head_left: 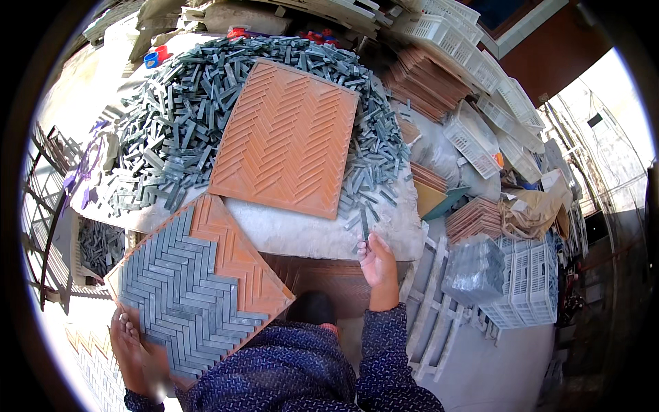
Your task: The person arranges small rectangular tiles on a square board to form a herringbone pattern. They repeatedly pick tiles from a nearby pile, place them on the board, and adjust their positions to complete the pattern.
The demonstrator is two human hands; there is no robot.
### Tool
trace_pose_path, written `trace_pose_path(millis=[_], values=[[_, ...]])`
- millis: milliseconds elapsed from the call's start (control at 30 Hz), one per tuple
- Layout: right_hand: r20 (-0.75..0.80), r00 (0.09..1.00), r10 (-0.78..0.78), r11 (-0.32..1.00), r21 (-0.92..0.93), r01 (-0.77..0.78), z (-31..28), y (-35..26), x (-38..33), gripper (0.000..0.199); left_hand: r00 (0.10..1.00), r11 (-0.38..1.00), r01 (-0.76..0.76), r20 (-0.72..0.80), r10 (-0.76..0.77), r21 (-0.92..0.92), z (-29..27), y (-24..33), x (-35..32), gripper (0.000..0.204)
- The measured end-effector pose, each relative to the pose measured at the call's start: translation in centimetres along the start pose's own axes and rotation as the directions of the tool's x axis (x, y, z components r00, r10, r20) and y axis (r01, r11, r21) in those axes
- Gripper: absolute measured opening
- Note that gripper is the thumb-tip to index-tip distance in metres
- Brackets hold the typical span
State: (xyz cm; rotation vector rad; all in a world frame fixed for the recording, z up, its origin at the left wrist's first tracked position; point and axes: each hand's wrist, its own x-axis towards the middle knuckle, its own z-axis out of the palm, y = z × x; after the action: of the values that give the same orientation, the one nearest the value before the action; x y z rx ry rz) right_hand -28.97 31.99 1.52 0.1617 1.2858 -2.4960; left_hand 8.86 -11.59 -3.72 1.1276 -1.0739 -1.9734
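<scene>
Worktable (268, 230): pale top, front edge facing the person.
Strip pile (182, 113): loose blue-grey strips heaped over the back and left of the worktable, thinning out down the right side.
Upper tray (285, 141): orange, raised herringbone ribs, grooves bare. Lies tilted on the strip pile, lower edge toward the person.
Working tray (250, 264): same orange type, turned cornerwise at the person's front left, top corner by the upper tray's lower left corner.
Laid strips (185, 292): blue-grey herringbone covering most of the working tray. Bare orange along its upper right side, plus a patch at lower left.
White crates (525, 281): right of the worktable, clear plastic bundle (473, 269) against them.
Tray stack (425, 86): orange trays piled behind the table's right corner.
Side bin (103, 247): left, below table level, more grey strips inside.
Left hand (129, 347): fingers curled on the working tray's lower left edge, holding it.
Right hand (379, 264): narrow pinch, thumb and fingers on one strip, near the table's front edge.
Pinched strip (364, 223): blue-grey, pointing away from the person, well apart from the working tray.
</scene>
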Motion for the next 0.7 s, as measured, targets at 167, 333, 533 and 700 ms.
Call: trace_pose_path(millis=[167, 333, 533, 700], values=[[0.283, 0.953, 0.110, 0.986, 0.090, -0.141, 2.6, 2.4, -3.6, 0.028, 0.991, 0.988, -0.137, 0.007, 0.137, 0.067, 2.2, 1.1, -1.9, 0.040], [0.322, 0.891, 0.319, 0.918, -0.338, -0.207, 6.1, 6.2, -6.9, 0.023, 0.987, 0.978, -0.161, 0.038, 0.157, 0.133, 4.0, 2.9, -3.4, 0.034], [0.662, 0.745, 0.085, 0.149, -0.748, 0.647, 11.0, 8.8, -8.1, 0.023, 0.996, 0.995, -0.090, -0.024, 0.091, 0.046, 2.6, 2.3, -2.7, 0.032], [0.673, 0.735, 0.080, 0.109, -0.739, 0.665, 11.6, 9.1, -7.8, 0.023, 0.996, 0.995, -0.082, -0.031, 0.084, 0.060, 0.7, 1.6, -2.1, 0.033]])
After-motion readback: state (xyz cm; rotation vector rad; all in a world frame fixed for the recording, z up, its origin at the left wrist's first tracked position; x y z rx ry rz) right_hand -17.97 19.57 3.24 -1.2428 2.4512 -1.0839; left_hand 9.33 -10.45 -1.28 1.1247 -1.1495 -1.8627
